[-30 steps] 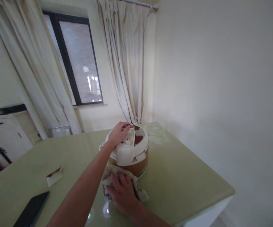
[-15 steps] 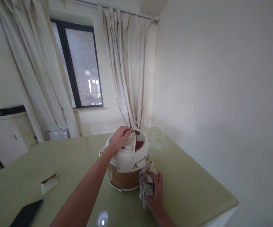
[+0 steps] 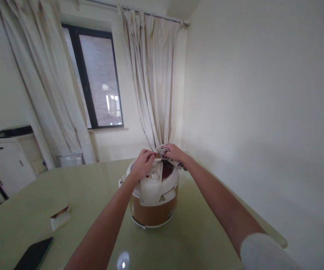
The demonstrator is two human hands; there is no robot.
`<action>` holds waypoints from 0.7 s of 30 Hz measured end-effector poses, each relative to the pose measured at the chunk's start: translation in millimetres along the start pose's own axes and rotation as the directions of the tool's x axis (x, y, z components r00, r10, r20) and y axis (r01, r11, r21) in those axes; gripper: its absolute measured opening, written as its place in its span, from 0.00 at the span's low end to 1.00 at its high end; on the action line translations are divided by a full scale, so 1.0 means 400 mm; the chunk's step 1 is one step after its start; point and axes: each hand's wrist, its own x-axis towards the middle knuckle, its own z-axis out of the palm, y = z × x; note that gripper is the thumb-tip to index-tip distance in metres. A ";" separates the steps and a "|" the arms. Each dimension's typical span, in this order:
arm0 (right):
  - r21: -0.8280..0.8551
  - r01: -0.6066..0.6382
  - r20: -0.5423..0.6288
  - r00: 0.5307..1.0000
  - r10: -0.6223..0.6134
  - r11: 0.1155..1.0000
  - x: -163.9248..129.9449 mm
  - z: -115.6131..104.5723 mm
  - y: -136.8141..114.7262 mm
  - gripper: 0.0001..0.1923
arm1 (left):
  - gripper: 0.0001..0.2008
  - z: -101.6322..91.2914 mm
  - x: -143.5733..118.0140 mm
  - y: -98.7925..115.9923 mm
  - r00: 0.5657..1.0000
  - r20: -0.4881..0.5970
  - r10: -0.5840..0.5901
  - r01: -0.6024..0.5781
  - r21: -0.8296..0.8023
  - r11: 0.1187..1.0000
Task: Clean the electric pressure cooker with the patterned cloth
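An electric pressure cooker [image 3: 154, 212] with a brown body and a white lid stands upright on the green tabletop. My left hand [image 3: 144, 163] rests over the lid from the left, its fingers curled at the handle [image 3: 157, 159] on top. At the far right of the lid, my right hand [image 3: 174, 152] grips a crumpled patterned cloth [image 3: 163, 151]. Part of that cloth hangs down behind the right rim of the lid. A small knob [image 3: 154, 175] and a dark red patch [image 3: 167, 170] show on the lid between my hands.
On the left of the green table [image 3: 94, 195] lie a dark phone [image 3: 34, 254] and a small white and brown packet [image 3: 60, 218]. A wall [image 3: 248, 112] runs along the table's right side. Curtains [image 3: 156, 82] hang behind, and a white cabinet [image 3: 7, 161] stands at far left.
My right hand has moved with the cloth from the cooker's lower right side up to the back right of the lid. My left hand stays at the handle.
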 end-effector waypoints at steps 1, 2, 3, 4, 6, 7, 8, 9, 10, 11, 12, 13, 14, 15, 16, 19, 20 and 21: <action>0.001 0.004 0.002 1.000 -0.004 1.000 0.009 0.006 0.000 0.09 | 0.15 0.000 0.000 -0.003 1.000 -0.010 0.001 -0.001 0.010 1.000; -0.004 0.008 0.000 1.000 -0.008 1.000 0.008 0.010 -0.002 0.09 | 0.15 0.001 -0.001 -0.005 1.000 -0.027 -0.005 0.006 0.025 1.000; -0.014 0.012 -0.007 1.000 -0.012 1.000 -0.004 0.012 -0.007 0.09 | 0.14 0.001 -0.001 -0.008 0.999 -0.047 -0.016 0.018 0.044 0.999; -0.027 0.015 -0.018 1.000 -0.015 1.000 -0.024 0.012 -0.013 0.09 | 0.14 0.002 -0.001 -0.010 0.998 -0.065 -0.026 0.030 0.061 0.998; -0.058 0.012 -0.045 0.999 -0.014 0.998 -0.086 0.005 -0.035 0.09 | 0.14 0.003 0.000 -0.012 0.996 -0.080 -0.032 0.038 0.078 0.996; -0.078 0.010 -0.059 0.998 -0.014 0.997 -0.124 0.000 -0.051 0.10 | 0.15 0.004 0.001 -0.012 0.997 -0.074 -0.024 0.030 0.078 0.996; -0.100 0.011 -0.070 0.997 -0.018 0.995 -0.165 -0.004 -0.069 0.11 | 0.15 0.005 0.002 -0.012 0.998 -0.060 -0.012 0.017 0.079 0.997; -0.127 0.024 -0.079 0.996 -0.034 0.992 -0.205 -0.007 -0.090 0.13 | 0.15 0.006 0.004 -0.011 0.999 -0.042 0.001 0.002 0.081 0.997; -0.153 0.048 -0.080 0.995 -0.061 0.987 -0.243 -0.009 -0.111 0.15 | 0.15 0.006 0.005 -0.010 1.000 -0.025 0.012 -0.010 0.087 0.996; -0.175 0.083 -0.076 0.992 -0.098 0.981 -0.278 -0.009 -0.132 0.18 | 0.16 0.006 0.007 -0.008 1.000 -0.013 0.020 -0.019 0.095 0.995; -0.186 0.123 -0.067 0.988 -0.138 0.975 -0.307 -0.007 -0.149 0.21 | 0.16 0.006 0.008 -0.007 1.000 -0.004 0.025 -0.024 0.102 0.995; -0.183 0.163 -0.056 0.983 -0.176 0.970 -0.329 -0.005 -0.160 0.23 | 0.17 0.006 0.008 -0.006 1.000 0.003 0.028 -0.029 0.104 0.994; -0.162 0.200 -0.048 0.977 -0.210 0.966 -0.343 -0.003 -0.164 0.24 | 0.17 0.006 0.008 -0.006 1.000 0.005 0.030 -0.030 0.103 0.994; -0.124 0.228 -0.048 0.971 -0.235 0.966 -0.348 0.000 -0.161 0.25 | 0.17 0.005 0.008 -0.006 1.000 0.003 0.029 -0.029 0.100 0.995; -0.073 0.242 -0.060 0.967 -0.246 0.968 -0.344 0.002 -0.150 0.24 | 0.17 0.004 0.007 -0.006 1.000 0.000 0.026 -0.026 0.096 0.995; 0.063 0.157 -0.153 0.977 -0.146 0.986 -0.290 0.004 -0.095 0.19 | 0.19 0.000 0.005 -0.005 1.000 -0.001 0.011 -0.011 0.090 0.996; 0.079 0.090 -0.188 0.979 -0.074 0.993 -0.266 0.005 -0.079 0.17 | 0.19 -0.001 0.005 -0.004 1.000 -0.002 0.007 -0.007 0.087 0.996; 0.078 0.017 -0.220 0.975 0.001 0.997 -0.244 0.006 -0.069 0.15 | 0.20 -0.002 0.004 -0.004 1.000 -0.002 0.005 -0.005 0.083 0.997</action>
